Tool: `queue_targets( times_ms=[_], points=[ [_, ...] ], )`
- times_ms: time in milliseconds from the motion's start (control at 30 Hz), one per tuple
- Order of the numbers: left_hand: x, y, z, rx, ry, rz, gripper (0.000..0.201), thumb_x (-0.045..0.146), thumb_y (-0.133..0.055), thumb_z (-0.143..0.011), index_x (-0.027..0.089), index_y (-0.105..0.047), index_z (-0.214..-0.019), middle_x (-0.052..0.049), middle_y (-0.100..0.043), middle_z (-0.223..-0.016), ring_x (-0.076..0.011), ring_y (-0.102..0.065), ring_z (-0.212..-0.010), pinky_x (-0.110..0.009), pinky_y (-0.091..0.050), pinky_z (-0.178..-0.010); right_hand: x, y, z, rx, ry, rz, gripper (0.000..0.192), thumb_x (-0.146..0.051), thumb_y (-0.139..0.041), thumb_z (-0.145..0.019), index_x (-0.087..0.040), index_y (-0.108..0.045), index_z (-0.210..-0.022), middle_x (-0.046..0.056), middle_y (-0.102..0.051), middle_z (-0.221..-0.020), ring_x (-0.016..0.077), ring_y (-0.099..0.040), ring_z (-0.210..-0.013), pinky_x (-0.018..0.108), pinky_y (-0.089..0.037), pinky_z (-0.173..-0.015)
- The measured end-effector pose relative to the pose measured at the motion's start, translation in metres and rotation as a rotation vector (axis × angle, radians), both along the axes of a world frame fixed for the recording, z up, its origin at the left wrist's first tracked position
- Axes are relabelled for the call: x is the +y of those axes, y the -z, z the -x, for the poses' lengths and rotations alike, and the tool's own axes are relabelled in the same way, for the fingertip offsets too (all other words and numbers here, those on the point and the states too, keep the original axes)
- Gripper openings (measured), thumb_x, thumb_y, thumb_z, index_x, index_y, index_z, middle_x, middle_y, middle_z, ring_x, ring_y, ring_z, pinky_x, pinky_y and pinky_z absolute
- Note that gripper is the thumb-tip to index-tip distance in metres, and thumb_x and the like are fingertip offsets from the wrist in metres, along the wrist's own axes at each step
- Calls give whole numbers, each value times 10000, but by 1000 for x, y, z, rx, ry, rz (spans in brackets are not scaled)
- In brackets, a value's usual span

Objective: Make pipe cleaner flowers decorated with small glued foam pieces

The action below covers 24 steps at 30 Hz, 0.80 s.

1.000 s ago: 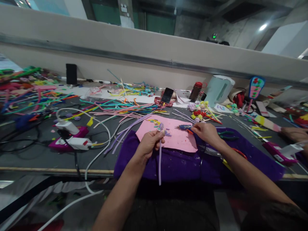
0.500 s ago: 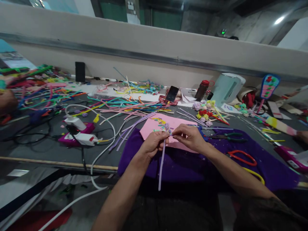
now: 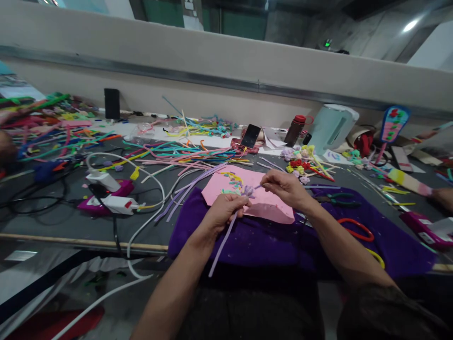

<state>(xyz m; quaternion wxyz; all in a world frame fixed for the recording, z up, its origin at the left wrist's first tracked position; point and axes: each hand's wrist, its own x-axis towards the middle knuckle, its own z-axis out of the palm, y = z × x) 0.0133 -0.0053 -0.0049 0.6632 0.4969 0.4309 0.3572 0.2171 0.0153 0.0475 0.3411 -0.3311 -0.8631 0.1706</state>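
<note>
My left hand (image 3: 222, 212) grips a lilac pipe cleaner stem (image 3: 220, 244) whose top carries a small lilac rolled flower (image 3: 248, 190). The stem slants down to the left, off the table's front edge. My right hand (image 3: 286, 187) pinches a short lilac end that sticks out beside the flower. Both hands hover over a pink foam sheet (image 3: 267, 208) lying on a purple cloth (image 3: 255, 241).
Loose coloured pipe cleaners (image 3: 177, 158) cover the table behind. White cable and glue guns (image 3: 106, 200) lie left. Pliers (image 3: 336, 198), red-handled scissors (image 3: 356, 229), finished flowers (image 3: 300, 163), a phone (image 3: 250, 136), bottle (image 3: 293, 131) and kettle (image 3: 331, 127) sit right. Another person's hand (image 3: 442, 196) is at far right.
My right hand left the tool on the pink sheet and came over to the flower, pinching its loose end. The stem in my left hand tilted, its lower end swinging left.
</note>
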Motion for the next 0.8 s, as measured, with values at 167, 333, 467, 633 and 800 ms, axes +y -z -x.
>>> queue_targets(
  times_ms=[167, 333, 467, 633, 800],
  points=[
    [-3, -4, -3, 112, 30, -79, 270, 374, -565, -684, 125, -665, -661, 41, -416, -354, -48, -290, -321, -200, -163, -356, 4, -8, -3, -68, -65, -45, 98, -211, -494, -831, -186, -586, -852, 41, -585, -848, 136, -543, -789, 277, -437, -717],
    [-4, -2, -5, 266, 47, -212, 289, 324, -563, -660, 145, -532, -435, 38, -394, -353, -53, -297, -349, -205, -193, -388, 3, -3, 0, -108, -123, -23, 102, -217, -496, -835, -182, -591, -853, 50, -578, -872, 139, -545, -809, 271, -441, -715],
    [-3, 8, -7, 315, 42, -264, 286, 337, -552, -656, 150, -528, -442, 33, -411, -367, -64, -324, -355, -210, -193, -388, 0, 0, 1, -161, -138, -8, 93, -207, -509, -827, -179, -597, -829, 47, -585, -853, 139, -549, -791, 266, -437, -705],
    [-1, 17, -8, 333, 37, -283, 254, 342, -544, -652, 157, -569, -480, 38, -411, -359, -67, -319, -336, -215, -187, -372, -1, 5, 2, -210, -138, -20, 91, -209, -516, -822, -183, -603, -817, 42, -593, -844, 136, -553, -774, 262, -436, -687],
    [-1, 17, -8, 345, 56, -302, 261, 351, -541, -662, 152, -585, -498, 35, -418, -370, -67, -337, -344, -207, -196, -370, -2, 9, 5, -237, -110, -89, 101, -213, -514, -823, -184, -609, -807, 48, -602, -839, 150, -554, -811, 283, -434, -724]
  ],
)
